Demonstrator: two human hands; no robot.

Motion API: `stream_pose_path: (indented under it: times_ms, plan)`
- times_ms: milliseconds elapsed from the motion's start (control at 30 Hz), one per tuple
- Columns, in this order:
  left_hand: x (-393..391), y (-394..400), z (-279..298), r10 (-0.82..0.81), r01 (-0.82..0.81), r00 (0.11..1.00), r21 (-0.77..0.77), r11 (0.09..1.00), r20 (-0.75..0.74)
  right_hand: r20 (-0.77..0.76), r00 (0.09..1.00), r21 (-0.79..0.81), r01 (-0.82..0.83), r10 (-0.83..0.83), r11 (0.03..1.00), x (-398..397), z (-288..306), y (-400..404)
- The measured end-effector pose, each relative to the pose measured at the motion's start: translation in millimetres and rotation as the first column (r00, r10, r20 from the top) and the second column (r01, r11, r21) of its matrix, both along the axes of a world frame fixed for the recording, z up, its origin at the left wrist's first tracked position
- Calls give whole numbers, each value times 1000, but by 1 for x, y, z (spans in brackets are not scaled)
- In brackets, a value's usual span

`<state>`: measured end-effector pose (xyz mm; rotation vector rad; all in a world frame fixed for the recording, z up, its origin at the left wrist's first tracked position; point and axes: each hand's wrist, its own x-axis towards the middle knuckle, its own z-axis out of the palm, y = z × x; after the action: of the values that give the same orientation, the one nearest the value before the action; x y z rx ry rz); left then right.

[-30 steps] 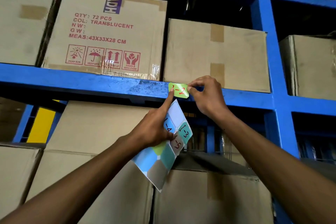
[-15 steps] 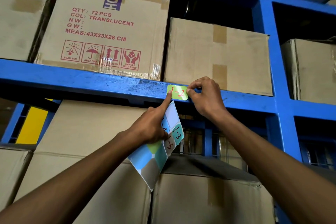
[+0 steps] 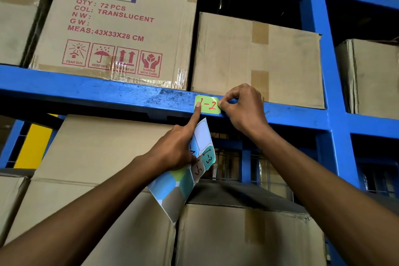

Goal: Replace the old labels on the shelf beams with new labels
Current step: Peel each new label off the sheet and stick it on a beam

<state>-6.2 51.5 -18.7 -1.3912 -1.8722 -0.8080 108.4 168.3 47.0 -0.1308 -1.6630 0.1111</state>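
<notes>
left hand (image 3: 174, 151): presses green label (image 3: 208, 104) | right hand (image 3: 244, 107): pinches its edge

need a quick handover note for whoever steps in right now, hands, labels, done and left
Left hand: holds the multicoloured sticker sheet against its palm, index finger stretched up, pressing the left edge of the green paper label marked 1-2.
Right hand: pinches that label's right edge.
Label lies on the front of the blue metal shelf beam, below the plain cardboard box.
Done: 1-2 is placed on the beam.
Left: smooth it down and let go; the sheet has written stickers, 1-3 and one ending in 5 readable, for other spots. No old label shows here.
</notes>
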Motion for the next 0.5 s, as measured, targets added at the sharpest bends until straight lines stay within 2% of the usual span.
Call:
stream_pose_path:
  times_ms: [167, 267, 367, 433, 500]
  plan:
    - [0, -3, 2, -1, 1, 1000, -13, 1000, 9, -46, 997, -34, 60, -61, 998, 2, -1, 7]
    - [0, -9, 6, 0, 0, 1000, -36, 999, 8, -54, 986, 162, 164, -157, 973, 4, -9, 8]
    - [2, -12, 21, 20, -20, 1000, -47, 999, 0, 12, 964, 434, 234, -266, 870, 1, -16, 2]
    - [4, -12, 32, 39, -40, 999, -71, 997, -20, 79, 916, 510, 302, -393, 805, -3, -20, 0]
    - [3, -12, 39, 48, -53, 998, -103, 993, -45, 96, 884, 497, 355, -457, 792, -5, -23, 4]
